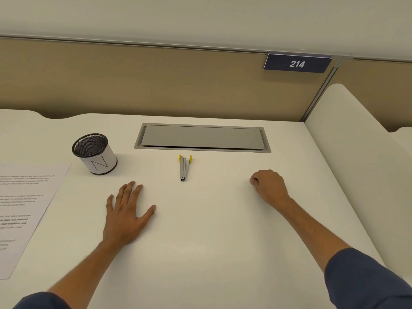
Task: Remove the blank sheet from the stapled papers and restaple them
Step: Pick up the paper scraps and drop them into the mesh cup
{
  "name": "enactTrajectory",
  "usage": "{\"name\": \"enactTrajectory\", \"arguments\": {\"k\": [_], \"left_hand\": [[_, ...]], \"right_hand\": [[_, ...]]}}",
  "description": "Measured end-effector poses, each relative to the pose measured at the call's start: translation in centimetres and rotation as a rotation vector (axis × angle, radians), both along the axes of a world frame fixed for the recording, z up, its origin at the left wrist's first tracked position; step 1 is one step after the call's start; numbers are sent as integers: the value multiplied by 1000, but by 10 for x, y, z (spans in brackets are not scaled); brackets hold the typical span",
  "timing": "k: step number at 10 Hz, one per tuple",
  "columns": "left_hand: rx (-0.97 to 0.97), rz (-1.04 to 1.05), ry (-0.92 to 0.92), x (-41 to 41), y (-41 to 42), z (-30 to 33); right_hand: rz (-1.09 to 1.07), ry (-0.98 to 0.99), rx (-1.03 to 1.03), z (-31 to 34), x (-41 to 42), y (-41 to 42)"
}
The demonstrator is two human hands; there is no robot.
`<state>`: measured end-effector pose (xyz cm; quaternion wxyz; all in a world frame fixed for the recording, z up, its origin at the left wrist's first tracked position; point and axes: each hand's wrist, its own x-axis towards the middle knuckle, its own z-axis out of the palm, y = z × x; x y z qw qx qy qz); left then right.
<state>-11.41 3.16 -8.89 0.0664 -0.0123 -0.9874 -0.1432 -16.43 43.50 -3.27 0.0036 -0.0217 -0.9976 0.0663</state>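
Note:
The printed papers (26, 204) lie flat at the left edge of the white desk (200, 230), partly cut off by the frame. A small metal stapler with yellow tabs (184, 167) lies in the middle, pointing toward me. My left hand (126, 216) rests flat on the desk with fingers spread, between the papers and the stapler. To the right of the stapler, my right hand (268, 186) rests on the desk with its fingers curled under; nothing shows in it.
A black mesh cup with a white paper label (94, 153) stands at the back left. A grey cable hatch (201, 138) is set into the desk behind the stapler. A beige partition with a "214" sign (297, 63) closes the back.

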Motion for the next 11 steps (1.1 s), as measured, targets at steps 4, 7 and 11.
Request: {"name": "enactTrajectory", "arguments": {"k": [4, 7, 11], "left_hand": [[0, -1, 3, 0, 0, 0], [-2, 0, 2, 0, 0, 0], [-4, -3, 1, 0, 0, 0]], "right_hand": [[73, -25, 175, -9, 10, -14], [-151, 35, -494, -18, 7, 32], [5, 8, -266, -10, 9, 23]]}}
